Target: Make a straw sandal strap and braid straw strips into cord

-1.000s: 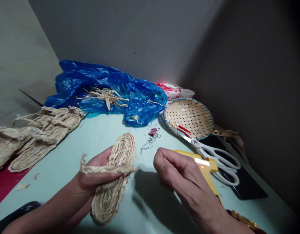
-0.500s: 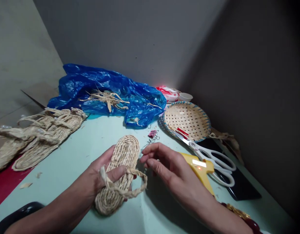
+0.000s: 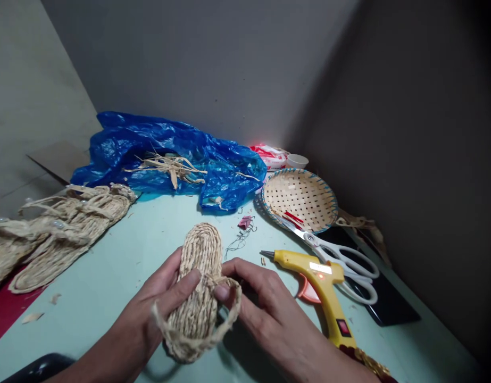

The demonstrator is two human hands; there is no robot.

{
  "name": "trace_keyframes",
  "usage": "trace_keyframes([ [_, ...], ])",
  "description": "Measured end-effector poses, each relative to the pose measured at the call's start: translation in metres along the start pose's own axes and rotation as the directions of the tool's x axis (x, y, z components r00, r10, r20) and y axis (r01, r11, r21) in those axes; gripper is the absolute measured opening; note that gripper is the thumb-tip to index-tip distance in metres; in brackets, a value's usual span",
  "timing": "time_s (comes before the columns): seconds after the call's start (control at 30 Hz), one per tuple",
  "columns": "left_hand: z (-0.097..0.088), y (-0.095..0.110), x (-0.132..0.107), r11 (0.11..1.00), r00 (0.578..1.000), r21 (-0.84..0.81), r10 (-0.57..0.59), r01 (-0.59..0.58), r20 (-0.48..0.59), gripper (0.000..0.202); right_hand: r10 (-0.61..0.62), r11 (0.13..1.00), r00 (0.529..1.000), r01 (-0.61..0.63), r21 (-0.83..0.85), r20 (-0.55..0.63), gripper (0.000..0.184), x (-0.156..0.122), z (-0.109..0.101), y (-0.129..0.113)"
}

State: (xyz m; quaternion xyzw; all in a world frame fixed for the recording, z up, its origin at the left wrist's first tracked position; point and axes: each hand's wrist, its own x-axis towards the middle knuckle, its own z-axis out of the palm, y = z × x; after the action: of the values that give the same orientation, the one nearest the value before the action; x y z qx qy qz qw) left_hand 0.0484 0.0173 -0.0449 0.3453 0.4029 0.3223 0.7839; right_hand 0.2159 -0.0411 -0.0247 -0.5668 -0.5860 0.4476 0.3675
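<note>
Fingers, left hand (image 3: 159, 295): closed around woven sole (image 3: 201, 255), held over the surface (image 3: 121, 266). Fingers, right hand (image 3: 261, 303): narrow pinch on braided strap (image 3: 207, 341), at sole's right edge. Handling, as judged: sole steady, pinch near edge, strap untwisted.

Taken from the sole (image 3: 199, 260) as clock centre: left hand (image 3: 153, 298) at 9, right hand (image 3: 265, 303) at 3, cord (image 3: 191, 344) across its 6 o'clock end. Sandals (image 3: 69, 247) lie between 9 and 10; plastic bag (image 3: 133, 135) at 11, dried strips (image 3: 174, 171) on it; basket (image 3: 309, 191) at 2, cup (image 3: 298, 161) behind. Glue gun (image 3: 327, 292) lies at 3, beyond the right hand; scissors (image 3: 318, 244) behind it, handles overlapping the phone (image 3: 391, 309).
</note>
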Motion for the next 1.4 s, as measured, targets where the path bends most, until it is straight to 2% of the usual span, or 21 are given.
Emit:
trace_keyframes([
  [0.07,-0.003,0.000,-0.001,0.999,0.999,0.023,-0.037,0.037,0.026,0.062,0.011,1.000,1.000,-0.011,-0.027,-0.028,0.025,-0.001,-0.001,0.001],
  [0.17,-0.008,0.004,-0.001,0.999,1.000,0.041,-0.026,0.027,-0.015,0.054,-0.003,1.000,0.996,0.001,-0.021,-0.088,0.025,0.000,-0.004,0.002],
  [0.27,-0.017,0.012,0.004,0.993,0.990,0.070,0.102,-0.096,-0.094,0.048,0.040,0.998,0.989,-0.047,-0.042,-0.144,0.018,0.004,-0.010,0.003],
  [0.33,-0.026,0.017,0.010,0.970,0.947,0.131,0.232,-0.207,-0.222,0.044,0.076,0.994,0.988,-0.085,-0.065,-0.132,0.016,0.006,-0.014,0.003],
  [0.4,-0.033,0.021,0.016,0.939,0.896,0.186,0.333,-0.288,-0.293,0.035,0.082,0.994,0.991,-0.089,-0.067,-0.108,0.015,0.006,-0.017,0.002],
  [0.5,-0.039,0.022,0.018,0.919,0.881,0.224,0.380,-0.325,-0.282,0.016,0.057,0.997,0.996,-0.060,-0.056,-0.062,0.015,0.004,-0.019,-0.004],
  [0.63,-0.034,0.021,0.014,0.917,0.894,0.236,0.376,-0.322,-0.242,0.004,0.037,0.993,0.999,-0.034,-0.116,0.018,0.016,0.002,-0.022,-0.013],
  [0.87,-0.024,0.020,0.010,0.916,0.936,0.309,0.314,-0.255,-0.160,0.034,-0.009,0.980,0.993,0.031,-0.194,0.116,0.016,0.000,-0.024,-0.016],
  [1.1,-0.027,0.018,0.009,0.895,0.970,0.425,0.209,-0.136,-0.128,0.030,-0.006,0.959,0.983,0.058,-0.279,0.184,0.022,-0.003,-0.023,-0.013],
  [1.17,-0.028,0.018,0.010,0.879,0.976,0.457,0.200,-0.139,-0.087,0.028,-0.006,0.958,0.981,0.062,-0.279,0.195,0.024,-0.003,-0.023,-0.012],
  [1.33,-0.022,0.017,0.004,0.874,0.992,0.470,0.089,-0.119,0.086,0.041,-0.027,0.958,0.975,0.088,-0.272,0.220,0.031,-0.003,-0.021,-0.010],
  [1.4,-0.017,0.014,-0.004,0.870,0.994,0.482,0.085,-0.107,0.067,0.042,-0.030,0.958,0.984,0.078,-0.275,0.176,0.033,-0.004,-0.019,-0.009],
])
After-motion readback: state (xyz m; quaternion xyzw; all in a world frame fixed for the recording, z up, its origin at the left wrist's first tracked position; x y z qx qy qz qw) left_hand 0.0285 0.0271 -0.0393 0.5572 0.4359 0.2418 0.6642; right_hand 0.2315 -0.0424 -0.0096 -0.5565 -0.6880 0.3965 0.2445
